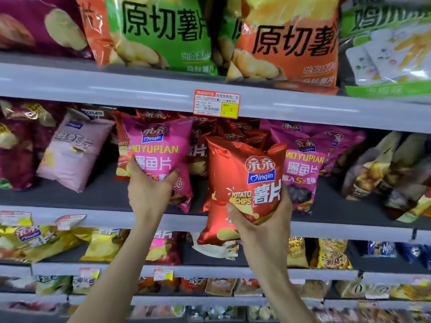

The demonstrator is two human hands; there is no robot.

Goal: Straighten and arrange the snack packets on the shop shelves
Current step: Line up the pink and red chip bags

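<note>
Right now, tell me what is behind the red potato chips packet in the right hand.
More red packets stand behind it, and a magenta Moyupian packet shows past its right edge. Whatever lies lower behind it is covered.

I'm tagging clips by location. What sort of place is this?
Most likely a shop's snack aisle: tiered shelves crowded with snack packets, a price label on one edge, left hand gripping a pink packet, right hand a red packet.

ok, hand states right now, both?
Left hand: grips the magenta packet from below.
Right hand: grips the red chips packet.
</note>
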